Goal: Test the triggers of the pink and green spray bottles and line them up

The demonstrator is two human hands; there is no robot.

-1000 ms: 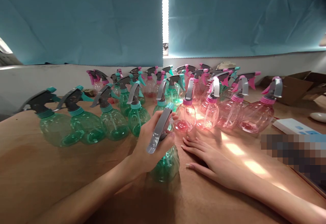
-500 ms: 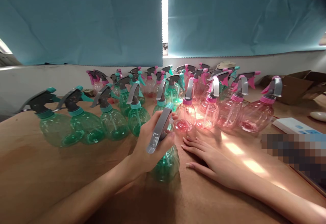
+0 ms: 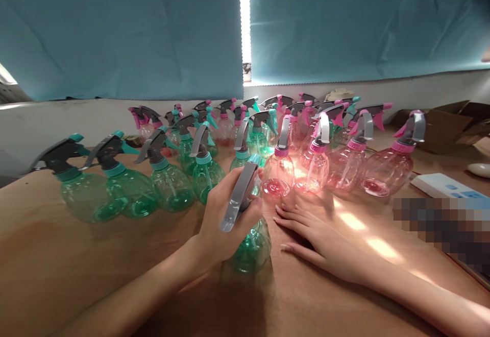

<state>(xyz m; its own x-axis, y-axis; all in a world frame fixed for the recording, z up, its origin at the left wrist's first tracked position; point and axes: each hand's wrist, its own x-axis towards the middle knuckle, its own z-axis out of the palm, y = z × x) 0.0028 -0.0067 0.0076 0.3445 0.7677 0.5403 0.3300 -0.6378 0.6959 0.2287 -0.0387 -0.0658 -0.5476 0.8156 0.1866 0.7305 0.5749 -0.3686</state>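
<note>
My left hand (image 3: 224, 214) is wrapped round the neck of a green spray bottle (image 3: 250, 247) that stands on the brown table (image 3: 57, 270). Its grey trigger (image 3: 239, 196) points toward me over my fingers. My right hand (image 3: 319, 237) lies flat on the table just right of that bottle, fingers stretched out and holding nothing. Behind both hands stand rows of spray bottles: green ones (image 3: 170, 184) on the left, pink ones (image 3: 316, 166) on the right.
A blue curtain (image 3: 115, 30) hangs behind the table with a bright gap in the middle. An open cardboard box (image 3: 444, 127) sits at the back right. A white flat box (image 3: 446, 186) and a white rounded object (image 3: 480, 169) lie at the right edge.
</note>
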